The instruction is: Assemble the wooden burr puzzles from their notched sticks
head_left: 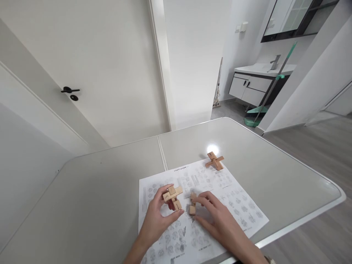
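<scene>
In the head view, my left hand [159, 213] holds a partly joined wooden burr puzzle [172, 196] between thumb and fingers. Its light wood sticks cross one another, and one carries a dark printed mark. To its right, my right hand [213, 211] has its fingertips and thumb closed around the right side of a notched wooden puzzle piece [193, 204]. That piece is low over the printed sheet; whether it is lifted cannot be told. Part of it is hidden by the fingers. Both hands are over the white instruction sheet [236, 220], which bears small grey diagrams.
Another group of crossed wooden pieces [215, 161], darker in tone, sits at the sheet's far right corner. The grey table [110, 198] has a seam and a pale raised edge. Beyond it are a white door [115, 73], a sink cabinet [251, 86] and a green dustpan [254, 119].
</scene>
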A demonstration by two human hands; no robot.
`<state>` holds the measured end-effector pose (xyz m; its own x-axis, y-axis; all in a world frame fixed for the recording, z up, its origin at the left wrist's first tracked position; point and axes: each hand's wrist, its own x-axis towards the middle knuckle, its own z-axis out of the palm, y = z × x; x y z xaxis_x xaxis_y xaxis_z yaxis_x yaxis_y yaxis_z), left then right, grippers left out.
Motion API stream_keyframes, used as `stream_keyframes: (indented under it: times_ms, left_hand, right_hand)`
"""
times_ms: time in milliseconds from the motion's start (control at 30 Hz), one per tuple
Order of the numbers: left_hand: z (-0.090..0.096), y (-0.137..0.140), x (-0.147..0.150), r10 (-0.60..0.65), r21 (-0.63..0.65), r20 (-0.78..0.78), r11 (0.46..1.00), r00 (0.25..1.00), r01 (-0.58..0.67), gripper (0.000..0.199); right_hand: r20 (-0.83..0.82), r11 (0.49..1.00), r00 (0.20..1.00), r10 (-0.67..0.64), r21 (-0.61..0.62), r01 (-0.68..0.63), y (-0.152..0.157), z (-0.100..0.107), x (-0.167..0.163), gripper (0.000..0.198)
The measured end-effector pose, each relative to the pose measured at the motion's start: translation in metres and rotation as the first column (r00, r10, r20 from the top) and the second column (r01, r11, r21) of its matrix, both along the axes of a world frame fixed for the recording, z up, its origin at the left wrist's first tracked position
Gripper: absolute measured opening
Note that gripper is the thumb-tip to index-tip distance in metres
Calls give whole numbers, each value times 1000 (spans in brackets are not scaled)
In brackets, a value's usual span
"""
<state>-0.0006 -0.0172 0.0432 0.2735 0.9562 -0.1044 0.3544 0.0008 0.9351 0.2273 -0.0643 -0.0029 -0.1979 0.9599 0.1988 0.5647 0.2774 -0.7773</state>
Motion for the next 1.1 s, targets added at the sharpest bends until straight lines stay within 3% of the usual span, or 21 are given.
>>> stream_keyframes:
  times_ms: [233,333,500,600,767,933,1100]
  left_hand:
    - [-1,-2,0,-30,-37,-32,999,999,28,61]
    - [0,-3,0,-32,-44,-25,999,999,31,60]
    - [-1,-5,4,-44,-19,-13,999,999,44,60]
    - [-2,-6,8,-69,7,-3,998,998,69,59]
    - [1,-6,8,-64,-4,-23,998,998,64,58]
    - [3,-6,7,-55,3,-68,998,996,56,58]
    - [2,-9,12,-78,71,-105,994,991,85,56]
  right_hand:
    - [71,996,994,-79,57,75,12,-22,-6,69]
    - [53,994,995,-82,72,78,14,-18,-4,59]
    - [-14,994,996,-93,-52,92,7,8,-10,51]
    - [-56,999,998,-34,-8,34,6,19,-16,48]
    - [-95,997,994,46,-51,-51,10,20,-16,9]
    - [-151,991,982,111,-58,-121,8,24,-10,35]
    - [-196,996,979,50,-57,-62,5,24,-9,19]
